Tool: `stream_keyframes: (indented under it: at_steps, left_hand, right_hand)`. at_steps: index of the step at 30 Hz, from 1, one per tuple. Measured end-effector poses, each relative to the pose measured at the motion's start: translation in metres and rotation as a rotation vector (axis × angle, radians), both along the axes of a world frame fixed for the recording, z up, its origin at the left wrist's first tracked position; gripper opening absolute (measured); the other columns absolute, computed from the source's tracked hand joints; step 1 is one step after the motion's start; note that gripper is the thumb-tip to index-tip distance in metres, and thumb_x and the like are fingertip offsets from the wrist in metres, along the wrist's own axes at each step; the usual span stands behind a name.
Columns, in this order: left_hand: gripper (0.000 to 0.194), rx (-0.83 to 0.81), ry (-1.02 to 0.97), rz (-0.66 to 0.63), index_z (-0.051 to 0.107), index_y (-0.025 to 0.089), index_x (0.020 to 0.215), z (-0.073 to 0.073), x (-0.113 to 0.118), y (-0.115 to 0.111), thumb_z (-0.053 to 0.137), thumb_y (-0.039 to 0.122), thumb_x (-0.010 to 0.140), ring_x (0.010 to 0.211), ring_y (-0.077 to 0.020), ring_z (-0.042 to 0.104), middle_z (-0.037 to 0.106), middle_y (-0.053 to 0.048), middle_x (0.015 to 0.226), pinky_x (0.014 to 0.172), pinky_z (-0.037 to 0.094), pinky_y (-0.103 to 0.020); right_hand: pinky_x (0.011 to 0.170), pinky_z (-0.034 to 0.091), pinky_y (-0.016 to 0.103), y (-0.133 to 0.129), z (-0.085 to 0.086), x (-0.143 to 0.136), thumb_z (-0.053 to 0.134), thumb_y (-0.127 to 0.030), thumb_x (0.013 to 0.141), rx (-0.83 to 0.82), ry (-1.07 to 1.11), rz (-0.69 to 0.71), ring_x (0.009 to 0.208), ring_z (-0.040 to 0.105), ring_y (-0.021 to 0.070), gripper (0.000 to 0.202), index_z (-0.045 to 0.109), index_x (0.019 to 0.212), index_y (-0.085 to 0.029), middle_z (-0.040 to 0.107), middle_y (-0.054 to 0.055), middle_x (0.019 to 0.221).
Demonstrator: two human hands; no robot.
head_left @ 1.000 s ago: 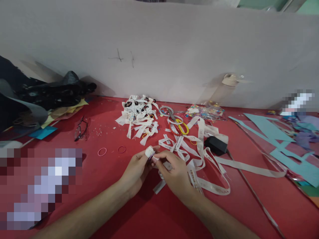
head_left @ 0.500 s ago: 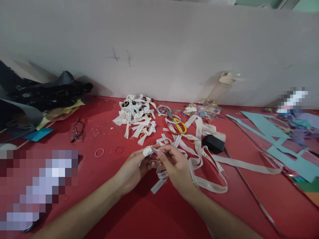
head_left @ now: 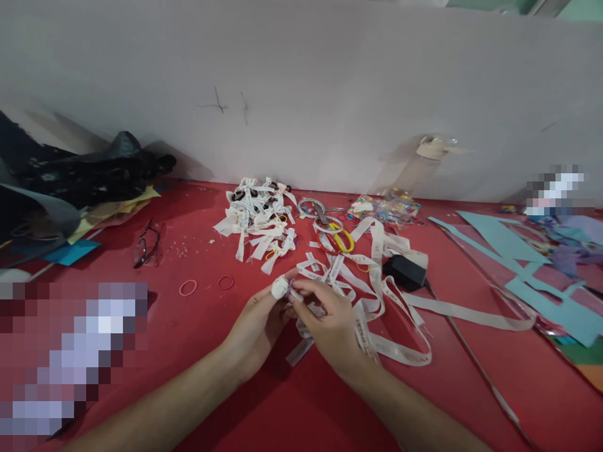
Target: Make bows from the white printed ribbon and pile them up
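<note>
Head view, centre of the dial: a thin purple band (head_left: pixel 289 287) loops beside a crumpled white wad (head_left: pixel 279 287) at the thumb tip of the left hand (head_left: pixel 254 320), whose exact hold I can't tell. The right hand (head_left: pixel 332 320), angled inward, pinches a short white strip (head_left: pixel 296 295). Two pink rings (head_left: pixel 188 280) lie toward nine.

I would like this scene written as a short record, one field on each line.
Surface: red table
Left hand: curled, white piece at its thumb tip
Right hand: fingertips closed at purple band, beside white piece
Loose ribbon: white, printed, right of the hands
Tied ribbons: heap beyond the hands
Scissors: beyond the hands, beside the heap
Pink bands: two, left of the hands
Bottle: by the wall
</note>
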State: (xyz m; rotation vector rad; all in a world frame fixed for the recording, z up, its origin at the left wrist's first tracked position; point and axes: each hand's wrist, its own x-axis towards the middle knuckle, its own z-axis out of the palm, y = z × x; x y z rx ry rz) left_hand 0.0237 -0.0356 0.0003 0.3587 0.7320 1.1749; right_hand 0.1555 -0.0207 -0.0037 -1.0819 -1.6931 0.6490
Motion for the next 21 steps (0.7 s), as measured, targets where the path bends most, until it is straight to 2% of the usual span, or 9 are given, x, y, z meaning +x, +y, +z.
stream_keyframes:
  at_steps: [5,10,14,19,21]
  left_hand:
    - [0.026,-0.043,-0.016,0.022,0.074,0.021,0.104,0.0044,0.0027,-0.0004,0.071,0.027,0.079,0.087,-0.0138,0.063,0.073,-0.004,0.098,0.08,0.049,-0.024]
    - [0.02,-0.047,-0.009,0.058,0.074,0.021,0.1,0.0027,0.0039,0.0007,0.066,0.025,0.082,0.093,-0.0136,0.064,0.073,-0.003,0.101,0.084,0.049,-0.023]
    - [0.02,-0.024,-0.006,0.041,0.074,0.02,0.1,0.0012,0.0025,0.0031,0.066,0.024,0.082,0.093,-0.0138,0.064,0.073,-0.002,0.102,0.086,0.049,-0.023]
    - [0.023,-0.031,-0.007,-0.005,0.075,0.017,0.097,0.0034,0.0003,0.0042,0.07,0.028,0.078,0.087,-0.0146,0.064,0.074,-0.004,0.095,0.082,0.05,-0.024]
    - [0.023,-0.038,-0.002,-0.018,0.074,0.016,0.096,0.0031,-0.0002,0.0035,0.07,0.03,0.078,0.089,-0.0159,0.064,0.073,-0.005,0.095,0.083,0.049,-0.025]
  right_hand:
    - [0.07,0.055,0.025,-0.0001,0.0018,-0.0001,0.059,-0.012,0.083,0.088,-0.028,0.02,0.077,0.069,0.0152,0.013,0.068,0.086,-0.021,0.073,0.002,0.083]
    - [0.074,0.055,0.026,0.0019,0.0019,-0.0005,0.057,-0.011,0.085,0.203,-0.099,0.067,0.082,0.068,0.0162,0.015,0.067,0.085,-0.021,0.071,0.003,0.081]
    - [0.071,0.054,0.025,0.0017,0.0039,-0.0005,0.057,-0.009,0.084,0.181,-0.096,0.084,0.076,0.067,0.0145,0.015,0.067,0.086,-0.02,0.071,0.002,0.08]
    - [0.079,0.055,0.027,0.002,0.006,0.0025,0.054,-0.012,0.087,0.134,-0.104,0.094,0.089,0.068,0.0164,0.021,0.069,0.097,-0.022,0.072,0.004,0.095]
    - [0.078,0.056,0.028,0.0027,0.0048,0.0032,0.051,-0.011,0.087,0.154,-0.13,0.102,0.089,0.069,0.0171,0.026,0.069,0.102,-0.023,0.072,0.005,0.095]
